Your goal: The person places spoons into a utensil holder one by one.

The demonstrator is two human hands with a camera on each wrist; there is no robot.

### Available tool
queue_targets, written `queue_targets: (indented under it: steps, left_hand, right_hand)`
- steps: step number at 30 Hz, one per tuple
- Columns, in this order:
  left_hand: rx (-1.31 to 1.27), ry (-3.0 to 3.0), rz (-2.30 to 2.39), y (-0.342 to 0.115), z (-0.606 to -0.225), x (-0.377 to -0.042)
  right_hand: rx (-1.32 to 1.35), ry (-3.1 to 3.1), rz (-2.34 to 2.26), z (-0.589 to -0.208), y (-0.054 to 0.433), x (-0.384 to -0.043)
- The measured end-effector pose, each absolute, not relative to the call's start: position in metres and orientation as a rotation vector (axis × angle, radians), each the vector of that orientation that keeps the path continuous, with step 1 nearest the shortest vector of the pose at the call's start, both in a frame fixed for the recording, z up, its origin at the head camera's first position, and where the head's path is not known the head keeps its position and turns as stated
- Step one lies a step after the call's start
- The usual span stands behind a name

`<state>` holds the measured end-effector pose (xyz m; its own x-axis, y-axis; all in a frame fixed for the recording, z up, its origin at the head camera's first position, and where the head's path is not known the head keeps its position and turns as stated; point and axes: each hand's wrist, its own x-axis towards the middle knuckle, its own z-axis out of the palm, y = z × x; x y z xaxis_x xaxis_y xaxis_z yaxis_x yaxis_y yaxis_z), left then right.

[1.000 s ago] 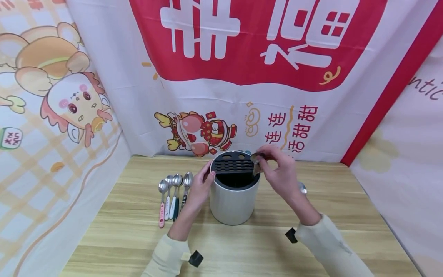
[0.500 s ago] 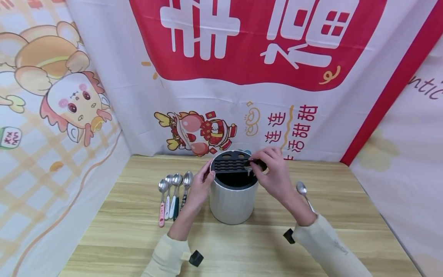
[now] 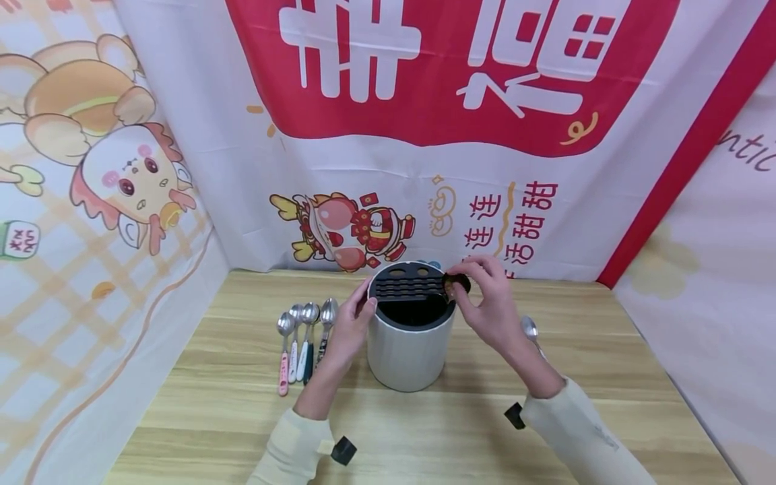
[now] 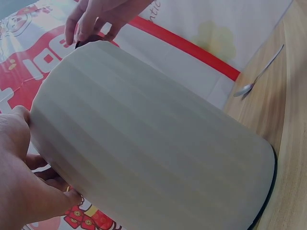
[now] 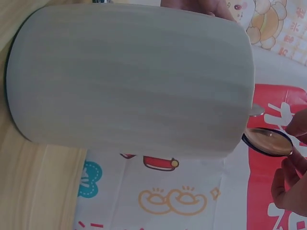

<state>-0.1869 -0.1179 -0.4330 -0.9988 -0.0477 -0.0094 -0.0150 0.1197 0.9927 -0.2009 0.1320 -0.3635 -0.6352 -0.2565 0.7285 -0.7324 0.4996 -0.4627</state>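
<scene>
The head camera is looking forward and down across the counter [image 3: 400, 438]. Both wrist cameras are crowding the same canister [image 4: 144, 134] from opposite sides!

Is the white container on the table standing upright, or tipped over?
Upright: in the head view, the white container has its base on the table, and its black top faces upward.

In front of me is a wooden table [image 3: 400, 438] with pale, streaky grain. A whitish holder [image 3: 407, 360] stands upright on it. To my left lies a row of spoons [image 3: 302, 360], bowls pointing away from me; to my right, a single spoon [image 3: 529, 328] lies apart.
</scene>
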Motion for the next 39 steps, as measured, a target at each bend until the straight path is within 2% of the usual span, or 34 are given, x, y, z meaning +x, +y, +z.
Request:
queue_targets:
  steps: [39]
  left_hand:
    - [0.060,-2.319,-2.063,-0.115,-0.433,-0.187]
  right_hand:
    - [0.583,-2.307,1.016,-0.426,0.237,-0.233]
